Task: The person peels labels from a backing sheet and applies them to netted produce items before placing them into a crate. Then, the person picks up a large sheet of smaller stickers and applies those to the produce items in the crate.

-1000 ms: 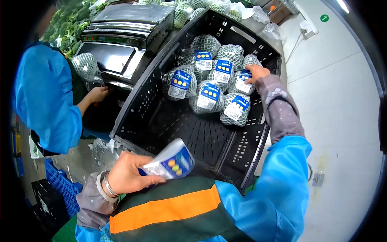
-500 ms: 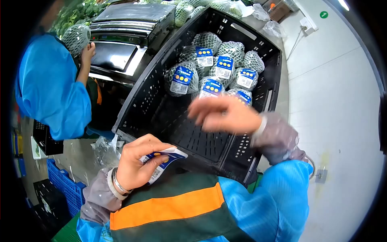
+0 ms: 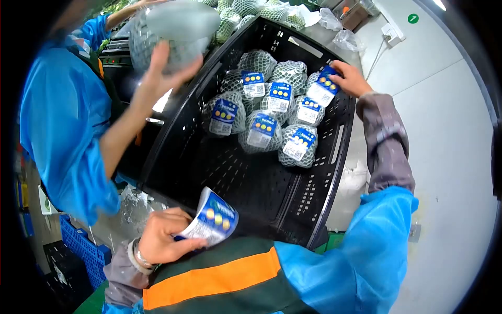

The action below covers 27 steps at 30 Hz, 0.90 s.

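Observation:
My left hand (image 3: 166,236) is closed on a curled blue-and-white label (image 3: 213,215) with yellow dots, low at the crate's near side. At the far right of the black crate (image 3: 209,170), my right hand (image 3: 351,78) pinches the upper edge of another such label (image 3: 323,86). This label lies against a bundle in white foam netting (image 3: 312,78). Several more netted bundles sit beside it, many bearing the same label, among them a front one (image 3: 298,146) and a left one (image 3: 224,114). The netting covers most of their contents.
On the left, a co-worker in a blue sleeve (image 3: 57,125) has a blurred hand (image 3: 164,78) at a large netted bundle (image 3: 138,44) near the crate's left wall. More netted bundles (image 3: 251,7) lie behind the crate. A white wall (image 3: 439,131) runs along the right.
My right hand has moved from above the crate's middle to the far-right bundle, where a label now shows. My left hand's label has tilted upright. The co-worker's hand and netted bundle have come closer.

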### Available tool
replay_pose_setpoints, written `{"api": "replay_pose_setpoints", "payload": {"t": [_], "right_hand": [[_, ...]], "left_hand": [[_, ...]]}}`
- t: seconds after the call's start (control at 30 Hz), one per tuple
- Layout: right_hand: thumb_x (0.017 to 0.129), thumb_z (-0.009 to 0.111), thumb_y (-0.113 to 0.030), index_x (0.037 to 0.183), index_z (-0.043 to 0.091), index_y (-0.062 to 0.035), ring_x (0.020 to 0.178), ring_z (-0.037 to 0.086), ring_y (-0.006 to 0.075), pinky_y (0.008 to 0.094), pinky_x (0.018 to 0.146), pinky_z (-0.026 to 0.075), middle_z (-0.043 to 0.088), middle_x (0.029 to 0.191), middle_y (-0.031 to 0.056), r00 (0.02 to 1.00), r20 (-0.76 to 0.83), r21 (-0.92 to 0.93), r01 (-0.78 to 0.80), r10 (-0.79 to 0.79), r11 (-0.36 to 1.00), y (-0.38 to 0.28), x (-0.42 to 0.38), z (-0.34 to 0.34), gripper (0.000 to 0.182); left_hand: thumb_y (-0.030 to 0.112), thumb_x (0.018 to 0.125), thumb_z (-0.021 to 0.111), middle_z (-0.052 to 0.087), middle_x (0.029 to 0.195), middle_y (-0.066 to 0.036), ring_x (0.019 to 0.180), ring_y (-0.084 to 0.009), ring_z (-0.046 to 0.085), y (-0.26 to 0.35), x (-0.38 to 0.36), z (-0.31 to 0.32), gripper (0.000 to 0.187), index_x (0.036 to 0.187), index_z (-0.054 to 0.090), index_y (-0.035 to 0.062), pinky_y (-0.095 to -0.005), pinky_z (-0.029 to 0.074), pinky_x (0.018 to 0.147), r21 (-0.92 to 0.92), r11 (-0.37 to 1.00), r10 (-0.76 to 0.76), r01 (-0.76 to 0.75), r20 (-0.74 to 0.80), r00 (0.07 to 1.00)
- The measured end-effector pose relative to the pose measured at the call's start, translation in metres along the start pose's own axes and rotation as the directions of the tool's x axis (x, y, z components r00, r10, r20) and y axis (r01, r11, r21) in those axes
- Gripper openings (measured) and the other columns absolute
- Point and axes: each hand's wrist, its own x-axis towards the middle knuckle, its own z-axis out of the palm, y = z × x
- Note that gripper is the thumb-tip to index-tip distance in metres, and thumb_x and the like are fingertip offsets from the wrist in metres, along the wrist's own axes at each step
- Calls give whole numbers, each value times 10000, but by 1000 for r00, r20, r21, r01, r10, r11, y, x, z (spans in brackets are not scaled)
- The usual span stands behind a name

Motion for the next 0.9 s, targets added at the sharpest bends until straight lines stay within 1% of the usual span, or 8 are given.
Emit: {"api": "replay_pose_setpoints", "payload": {"t": [0.2,0.27,0.37,0.43,0.57,0.73,0.83,0.9], "right_hand": [[696,713,-254,1098,557,-84,1012,559,312,393,882,438,585,1004,154,945,75,-344,-276,319,898,93,43,62,464],[686,723,-235,1168,539,-132,1089,523,301,391,918,430,537,1142,138,856,41,-455,-444,516,772,79,36,81,526],[665,738,-195,1139,543,-125,1067,531,306,397,903,445,548,1084,135,927,-208,-457,-375,313,806,54,35,67,517],[650,754,-170,1136,514,-119,1046,539,330,412,901,443,545,1086,143,895,124,-407,-347,428,845,73,37,82,545],[699,669,-159,1189,489,-175,1011,560,325,456,820,461,554,1096,118,914,-159,-513,-400,374,760,60,24,86,522],[773,654,-65,944,601,-58,703,590,133,256,638,472,619,806,48,803,-564,482,130,193,866,-104,-4,21,179],[813,617,-62,1000,594,-18,710,577,78,223,653,470,639,885,45,996,25,917,10,-83,398,-233,-65,-7,194],[793,665,-128,1120,550,-31,742,598,91,230,635,484,627,969,54,862,235,924,-54,-449,379,-291,-96,8,360]], "left_hand": [[96,713,758,675,713,-63,633,-96,630,16,-1,-7,142,790,684,3,-229,490,582,-186,801,-540,570,187,820],[83,729,743,679,771,-77,707,-114,640,15,-6,-9,134,817,683,2,-251,501,662,-198,878,-410,435,157,899],[59,730,730,674,887,-109,818,-170,642,17,-17,-10,146,857,683,4,-284,490,753,-406,816,-409,412,98,907],[46,736,713,672,904,-123,829,-184,643,15,-20,-13,192,911,666,-17,-283,486,753,-361,891,-285,277,31,958],[89,787,676,660,957,-161,822,-172,648,23,-30,-15,279,1031,620,-33,-277,503,729,-351,871,-368,344,-1,930],[138,770,710,682,865,-109,752,-120,643,18,-51,-28,292,1007,648,-20,-238,507,685,-309,861,-435,403,-39,900],[83,782,673,650,806,-108,716,-154,620,13,-38,-13,182,913,635,-39,-255,469,646,-261,954,-191,147,-153,970],[31,738,682,613,811,-120,718,-206,600,13,-30,-7,193,915,629,-28,-280,449,653,-105,995,-21,-1,-209,978]]}}
